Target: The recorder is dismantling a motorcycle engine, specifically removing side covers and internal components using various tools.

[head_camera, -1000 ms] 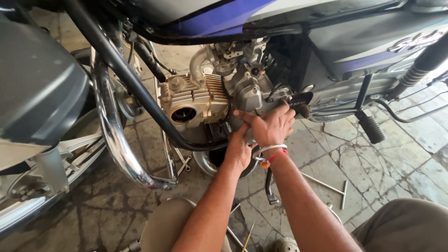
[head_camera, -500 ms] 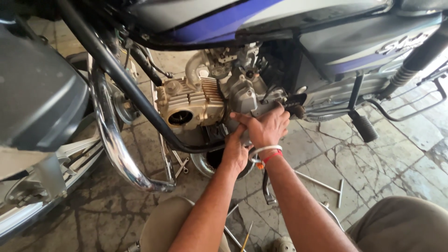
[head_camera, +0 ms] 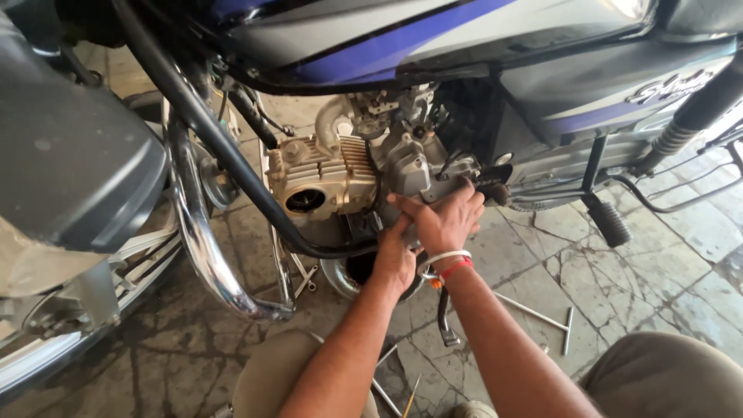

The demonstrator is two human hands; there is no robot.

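Observation:
A motorcycle engine (head_camera: pixel 333 174) sits under a blue and grey fuel tank (head_camera: pixel 402 39). My right hand (head_camera: pixel 445 220), with red and white bands on its wrist, presses on the grey crankcase cover (head_camera: pixel 410 170) with fingers spread. Just below it my left hand (head_camera: pixel 395 255) reaches under the engine, fingers curled against its underside; what they grip is hidden. A steel bowl (head_camera: pixel 340 275) stands on the floor right beneath the engine, partly covered by my left hand.
A chrome crash guard (head_camera: pixel 205 248) curves down at the left, beside a black frame tube (head_camera: pixel 232 162). A footpeg (head_camera: pixel 607 220) hangs at the right. A T-handle wrench (head_camera: pixel 542 317) and other tools (head_camera: pixel 306 275) lie on the cracked stone floor. My knees fill the bottom edge.
Both hands stay on the engine in the same grip. The view has drifted slightly, so the hands sit a little lower and to the right.

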